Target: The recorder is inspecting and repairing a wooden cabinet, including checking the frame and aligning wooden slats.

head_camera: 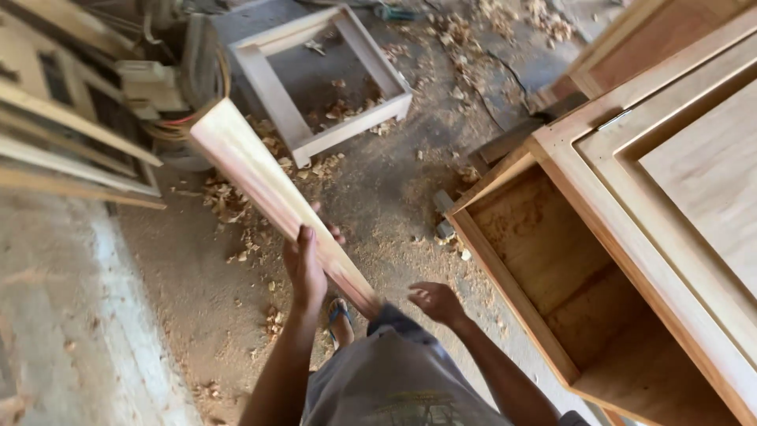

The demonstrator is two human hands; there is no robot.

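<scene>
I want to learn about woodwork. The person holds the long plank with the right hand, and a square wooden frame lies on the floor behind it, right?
Not quite: the head view shows the left hand gripping the plank. The right hand is empty. The frame does lie on the floor.

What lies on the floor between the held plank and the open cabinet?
In the head view, only wood shavings and sawdust lie between the plank and cabinet.

No packages, labels, signs, screens.
</scene>
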